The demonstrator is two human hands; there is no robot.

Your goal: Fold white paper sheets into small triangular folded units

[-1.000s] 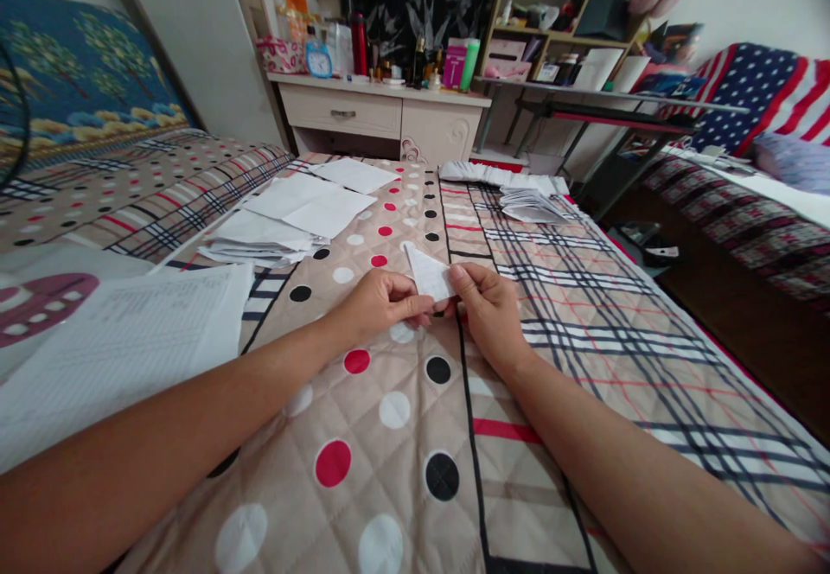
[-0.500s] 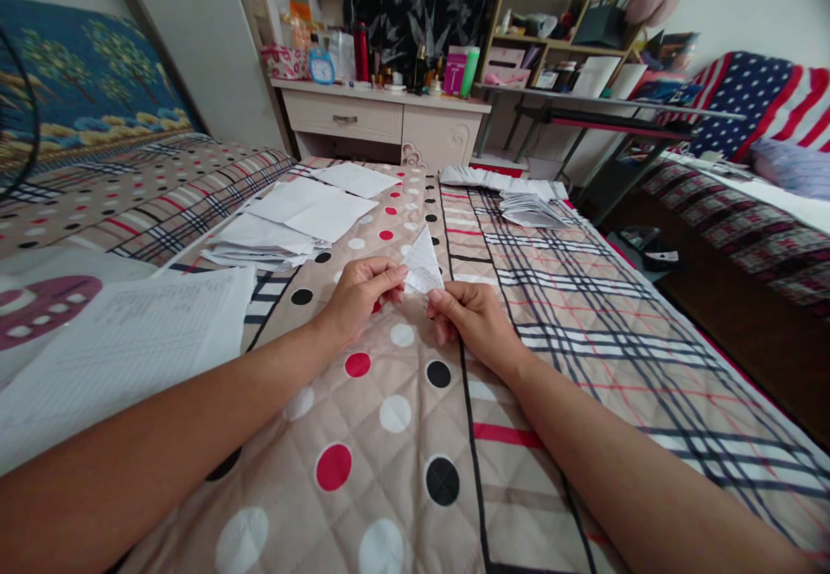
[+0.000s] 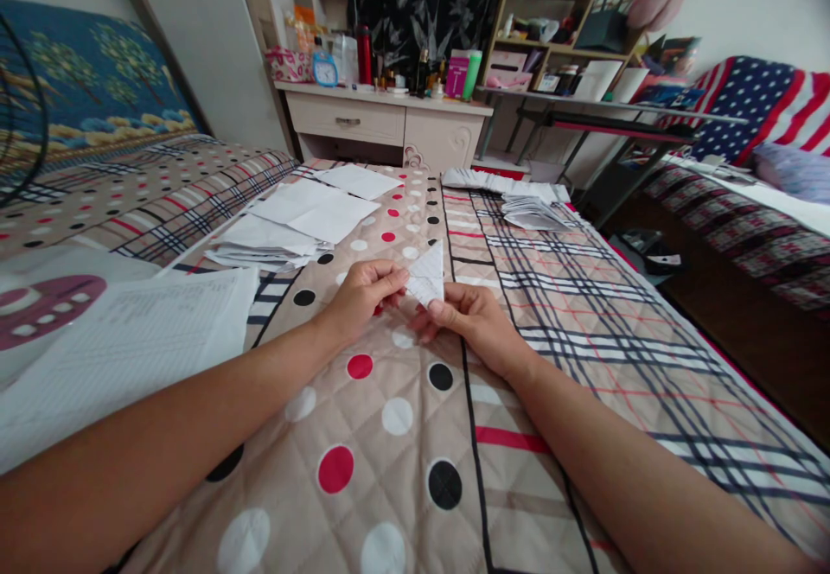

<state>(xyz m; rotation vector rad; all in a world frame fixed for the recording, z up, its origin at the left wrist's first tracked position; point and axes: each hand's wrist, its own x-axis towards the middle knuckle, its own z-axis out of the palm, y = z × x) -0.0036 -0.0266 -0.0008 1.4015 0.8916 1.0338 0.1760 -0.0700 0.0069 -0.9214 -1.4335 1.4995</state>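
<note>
Between my two hands is a small folded paper triangle (image 3: 429, 275), white with faint printed lines. My left hand (image 3: 368, 293) pinches its left corner between thumb and fingers. At the lower right corner, my right hand (image 3: 472, 319) grips it with the thumb on top and the fingers curled beneath. The triangle is held just above the quilted bedspread (image 3: 395, 366), its tip pointing up and away from me. Beyond my left hand lie loose white paper sheets (image 3: 317, 211) in an uneven pile. Folded paper pieces (image 3: 533, 211) are stacked farther off to the right.
A stack of printed sheets (image 3: 149, 332) rests at the left by my forearm, on a plastic bag (image 3: 52, 297). A row of folded paper (image 3: 499, 181) lies near the bed's far end. Behind stands a white dresser (image 3: 350, 120) with bottles and a blue clock (image 3: 324, 68).
The paper triangle has turned a little clockwise, so its tip now sits farther right. My right fingers have shifted under its lower edge; both hands still hold it.
</note>
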